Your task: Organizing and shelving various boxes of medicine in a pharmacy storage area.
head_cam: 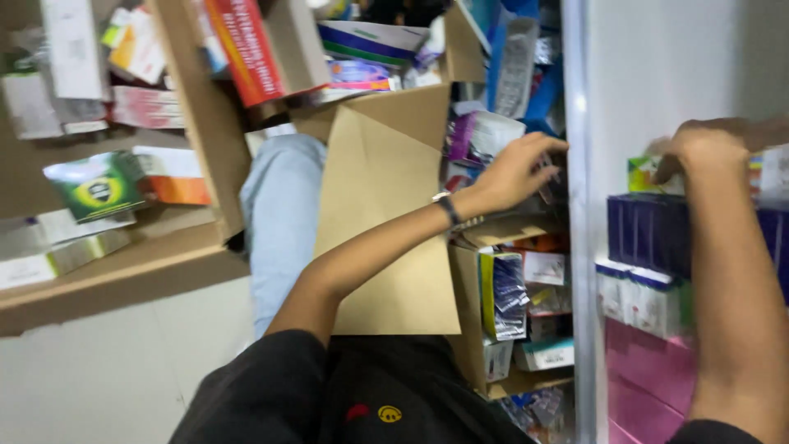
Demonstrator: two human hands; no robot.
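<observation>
Reaching left hand (514, 173), fingers curled, into brown cardboard box (386, 214) of blister packs; right hand (707, 148) gripping small green-yellow carton (643, 174) on white shelf (657, 74).

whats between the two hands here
In the head view, a white upright shelf edge stands between the left hand, reaching into the cardboard box, and the right hand over the dark blue boxes.

Cartons (518, 296) left of shelf boxes (649, 230)
</observation>
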